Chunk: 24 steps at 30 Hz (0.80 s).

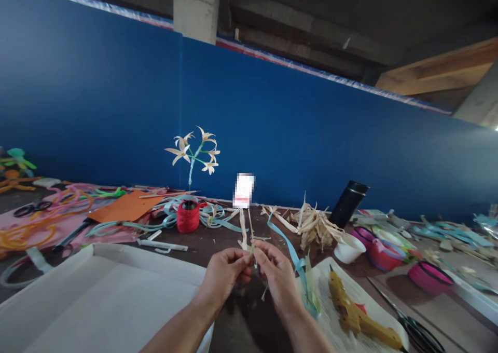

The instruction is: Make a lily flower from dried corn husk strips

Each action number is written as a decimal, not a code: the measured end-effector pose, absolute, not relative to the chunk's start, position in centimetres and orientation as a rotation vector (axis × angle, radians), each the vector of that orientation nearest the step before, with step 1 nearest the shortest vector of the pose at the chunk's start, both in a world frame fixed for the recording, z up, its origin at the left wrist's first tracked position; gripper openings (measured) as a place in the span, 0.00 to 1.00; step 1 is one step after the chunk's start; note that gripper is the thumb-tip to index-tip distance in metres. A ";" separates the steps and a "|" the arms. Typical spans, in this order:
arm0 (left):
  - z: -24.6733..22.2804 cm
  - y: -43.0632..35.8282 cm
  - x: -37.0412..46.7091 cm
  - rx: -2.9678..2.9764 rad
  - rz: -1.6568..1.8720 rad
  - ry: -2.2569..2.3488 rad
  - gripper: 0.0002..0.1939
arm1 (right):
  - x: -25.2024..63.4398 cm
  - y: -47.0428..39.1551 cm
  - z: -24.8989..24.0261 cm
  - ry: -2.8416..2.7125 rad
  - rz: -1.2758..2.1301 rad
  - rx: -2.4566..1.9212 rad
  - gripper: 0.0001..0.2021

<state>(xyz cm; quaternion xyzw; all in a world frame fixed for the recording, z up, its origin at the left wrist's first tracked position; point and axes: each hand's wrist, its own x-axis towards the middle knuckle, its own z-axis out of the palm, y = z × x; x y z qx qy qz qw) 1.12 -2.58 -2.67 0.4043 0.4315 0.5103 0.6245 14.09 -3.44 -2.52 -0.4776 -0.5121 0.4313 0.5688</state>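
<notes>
Near the middle of the table, my left hand (pixel 229 270) and my right hand (pixel 275 267) meet with their fingertips pinched together. Between them they hold a small pale strip of dried husk (pixel 251 249), whose lower end shows below the fingers. Just beyond the fingertips lie more thin husk strips (pixel 243 226). A bunch of dried husks (pixel 313 223) sits farther back to the right. A light blue ribbon (pixel 288 244) curls down beside my right hand.
A white tray (pixel 101 301) is at left, a yellow glue gun (pixel 354 311) and black-handled scissors (pixel 416 327) at right. Behind stand a red spool (pixel 188 219), a husk flower stem (pixel 191 168), a white cup (pixel 349 247) and a black bottle (pixel 348 205).
</notes>
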 end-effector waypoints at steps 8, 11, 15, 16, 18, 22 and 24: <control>-3.6 -0.8 -1.1 0.800 1.556 1.198 0.17 | 14.5 -3.9 -0.1 -1.055 0.874 -1.034 0.14; -3.3 -0.8 -1.4 0.796 1.530 1.292 0.17 | 14.9 -4.3 1.8 -1.075 0.856 -1.009 0.13; -3.2 -0.8 -1.2 0.814 1.521 1.326 0.18 | 16.0 -4.0 3.4 -1.147 0.848 -1.074 0.13; -3.3 -0.8 -1.2 0.823 1.523 1.323 0.18 | 16.2 -3.7 3.4 -1.173 0.845 -1.108 0.14; -3.4 -0.7 -1.3 0.845 1.522 1.294 0.18 | 16.7 -2.9 2.8 -1.242 0.831 -1.192 0.15; -3.7 -0.6 -1.4 0.859 1.519 1.222 0.19 | 17.0 -1.4 0.4 -1.523 0.668 -1.492 0.13; -3.9 -0.5 -1.4 0.878 1.515 1.224 0.20 | 16.7 -1.0 -0.8 -1.695 0.525 -1.683 0.12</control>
